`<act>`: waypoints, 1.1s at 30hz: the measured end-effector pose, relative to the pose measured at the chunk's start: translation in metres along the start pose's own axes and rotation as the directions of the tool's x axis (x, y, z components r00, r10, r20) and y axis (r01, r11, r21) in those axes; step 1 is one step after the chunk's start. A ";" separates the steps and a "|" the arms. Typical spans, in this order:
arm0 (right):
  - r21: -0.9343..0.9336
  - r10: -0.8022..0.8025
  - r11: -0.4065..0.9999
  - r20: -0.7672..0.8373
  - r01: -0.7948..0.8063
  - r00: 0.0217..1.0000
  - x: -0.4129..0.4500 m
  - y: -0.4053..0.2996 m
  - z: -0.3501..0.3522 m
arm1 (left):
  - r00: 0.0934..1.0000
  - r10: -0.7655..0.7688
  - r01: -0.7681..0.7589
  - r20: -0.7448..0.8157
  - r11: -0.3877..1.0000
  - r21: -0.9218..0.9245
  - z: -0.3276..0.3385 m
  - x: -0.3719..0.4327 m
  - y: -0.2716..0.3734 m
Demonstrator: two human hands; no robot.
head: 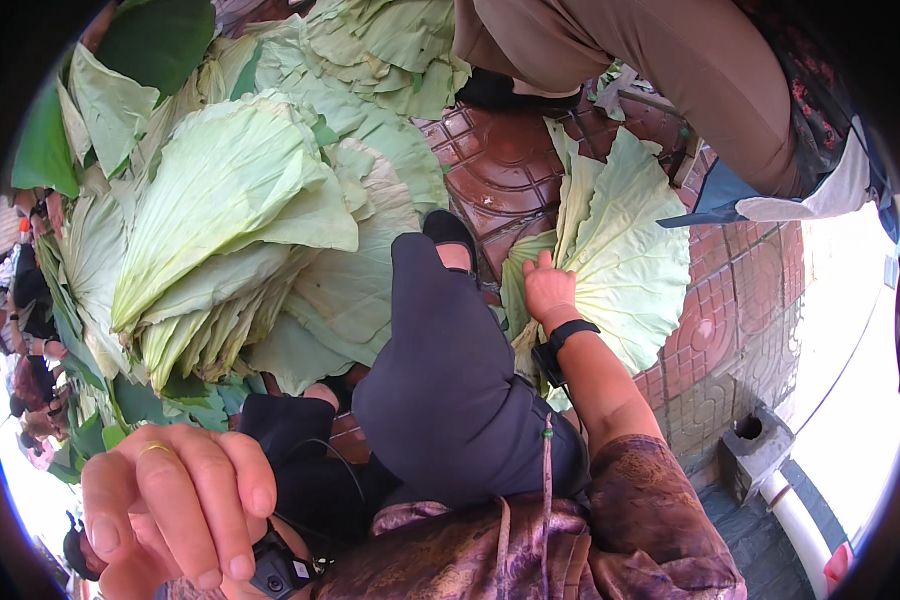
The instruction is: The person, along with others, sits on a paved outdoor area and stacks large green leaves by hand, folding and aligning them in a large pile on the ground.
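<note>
Large pale green lotus leaves are stacked in a folded pile (225, 195) at the left, broad and overlapping. My right hand (551, 289) is on a smaller fan of leaves (630, 247) on the tiles, right of my knee; its fingers partly disappear among the leaf folds, so its grip is unclear. My left hand (180, 502) is raised near the camera at the lower left, fingers apart and curled downward, wearing a ring, with nothing seen in it. A small black device (277, 566) is strapped at my left wrist, another (547, 364) at my right.
More leaves (382, 52) lie at the top. Another person's bent leg (690, 82) is close at the upper right, beside red patterned paving (510, 165). A grey hollow block (757, 450) and a white pipe (802, 525) stand at the lower right. Several people are at the far left.
</note>
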State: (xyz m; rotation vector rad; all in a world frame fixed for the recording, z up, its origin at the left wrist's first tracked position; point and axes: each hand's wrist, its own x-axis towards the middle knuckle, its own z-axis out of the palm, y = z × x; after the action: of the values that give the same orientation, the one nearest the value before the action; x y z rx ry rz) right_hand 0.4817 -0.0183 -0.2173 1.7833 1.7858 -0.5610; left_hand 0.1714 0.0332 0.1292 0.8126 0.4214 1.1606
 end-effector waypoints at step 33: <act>0.521 0.662 0.714 -0.288 -0.467 0.692 -0.026 0.014 0.000 | 0.990 0.040 -0.040 -0.132 0.999 -0.001 -0.064 -0.043 0.017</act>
State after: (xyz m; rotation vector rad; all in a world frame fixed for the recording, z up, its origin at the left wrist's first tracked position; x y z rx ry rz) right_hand 0.4946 -0.0376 -0.1991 2.8251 1.2633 -0.2598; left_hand 0.1012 0.0186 0.0953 0.7466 0.5143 1.2563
